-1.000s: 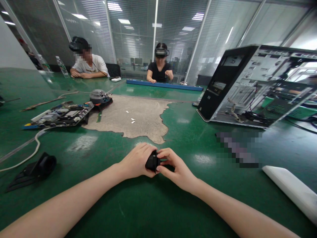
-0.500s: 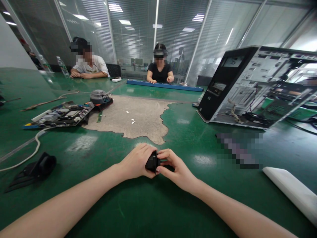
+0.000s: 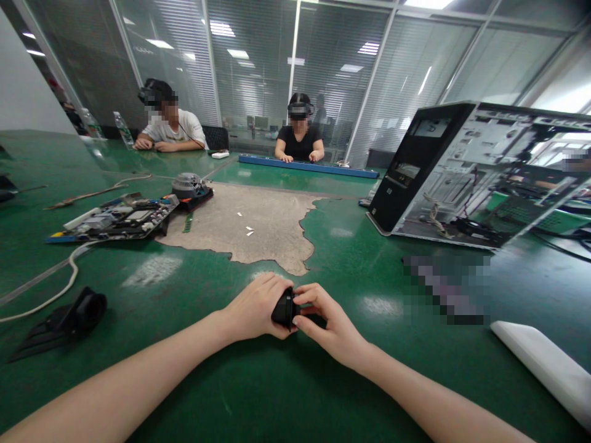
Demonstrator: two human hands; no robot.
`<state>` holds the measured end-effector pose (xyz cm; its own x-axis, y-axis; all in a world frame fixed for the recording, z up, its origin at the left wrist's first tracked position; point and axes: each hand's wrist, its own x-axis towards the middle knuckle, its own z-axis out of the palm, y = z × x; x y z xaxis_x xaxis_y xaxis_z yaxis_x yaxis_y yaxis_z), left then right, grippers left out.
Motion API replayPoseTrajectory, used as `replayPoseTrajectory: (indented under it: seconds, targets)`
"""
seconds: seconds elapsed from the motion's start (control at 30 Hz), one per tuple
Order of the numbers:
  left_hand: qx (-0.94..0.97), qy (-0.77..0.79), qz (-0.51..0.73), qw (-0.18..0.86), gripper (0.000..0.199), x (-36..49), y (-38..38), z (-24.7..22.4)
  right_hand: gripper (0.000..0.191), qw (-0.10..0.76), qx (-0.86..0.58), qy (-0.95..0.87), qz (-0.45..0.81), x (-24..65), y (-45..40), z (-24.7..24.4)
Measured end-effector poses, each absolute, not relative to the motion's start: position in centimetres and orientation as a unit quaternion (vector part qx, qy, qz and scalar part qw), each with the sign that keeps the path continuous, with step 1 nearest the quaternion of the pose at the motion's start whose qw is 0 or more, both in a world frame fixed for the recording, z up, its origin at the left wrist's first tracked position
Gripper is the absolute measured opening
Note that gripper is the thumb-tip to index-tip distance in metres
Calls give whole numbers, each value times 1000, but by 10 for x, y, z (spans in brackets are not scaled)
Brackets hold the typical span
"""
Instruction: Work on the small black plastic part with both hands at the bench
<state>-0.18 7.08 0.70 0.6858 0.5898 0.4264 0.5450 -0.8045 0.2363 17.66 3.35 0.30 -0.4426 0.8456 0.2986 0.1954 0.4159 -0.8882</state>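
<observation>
Near the middle of the green table, a small black box-shaped device with a flat rim is held between my hands. My left hand wraps over its left side, covering much of it. From the right, the thumb and fingertips of my right hand pinch the rim end. What kind of device it is cannot be made out. At the left lies a black piece with a ring and flat straps, apart from both hands.
A circuit board and a round fan-like cooler lie at left, by a white cable. An open computer case stands right, beyond a white block. Two people sit across, one behind a blue bar.
The view has tilted up a little, so the scene sits slightly lower. Both hands keep nearly the same hold on the black device.
</observation>
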Motion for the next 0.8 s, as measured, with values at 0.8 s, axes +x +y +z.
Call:
replayPoseTrajectory:
  seconds: [0.8]
  targets:
    - [918,313,241,48,45,-3,70,7,32,393,-351,-737,423,177,33,4]
